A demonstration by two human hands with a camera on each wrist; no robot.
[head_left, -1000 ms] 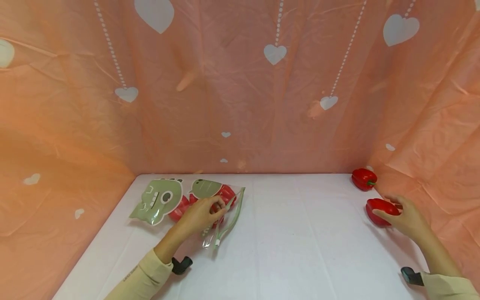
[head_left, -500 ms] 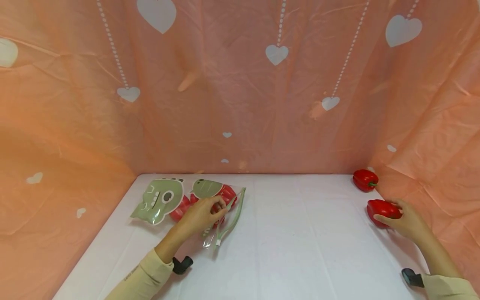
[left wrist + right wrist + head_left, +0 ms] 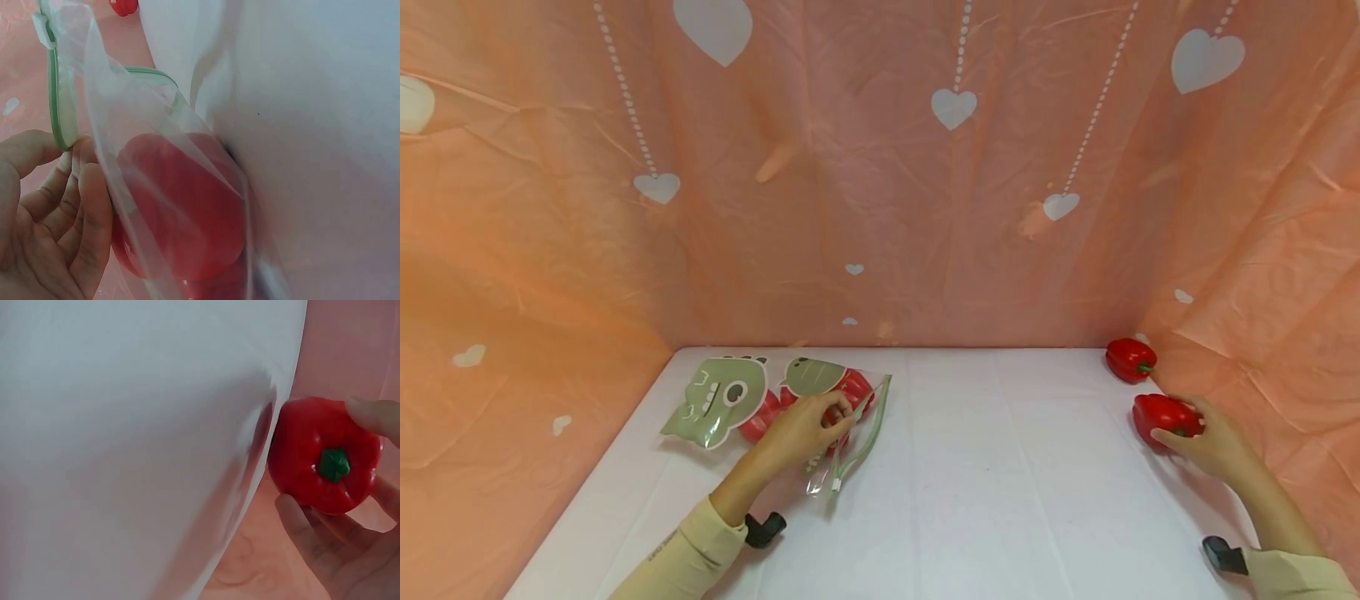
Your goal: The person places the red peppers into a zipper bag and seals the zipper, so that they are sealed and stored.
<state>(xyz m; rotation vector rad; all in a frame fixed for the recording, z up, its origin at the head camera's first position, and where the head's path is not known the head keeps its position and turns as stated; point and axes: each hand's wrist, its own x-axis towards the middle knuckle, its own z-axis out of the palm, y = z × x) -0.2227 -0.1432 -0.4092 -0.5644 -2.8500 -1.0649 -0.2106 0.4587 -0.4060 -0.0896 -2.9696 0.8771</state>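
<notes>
My left hand pinches the green zip edge of a clear zip bag lying at the table's left. Through its plastic, a red bell pepper shows in the left wrist view, where the bag's mouth gapes and a white slider sits on the zip. On the right, my right hand grips another red bell pepper between thumb and fingers. That pepper's green stem faces the right wrist camera.
A second bag with a green dinosaur print lies at the far left, red showing beside it. One more red bell pepper rests at the table's back right corner. An orange curtain with white hearts surrounds the white table.
The pepper in my right hand has turned and tipped a little, so its green stem now shows in the head view. My left hand and the bag keep still.
</notes>
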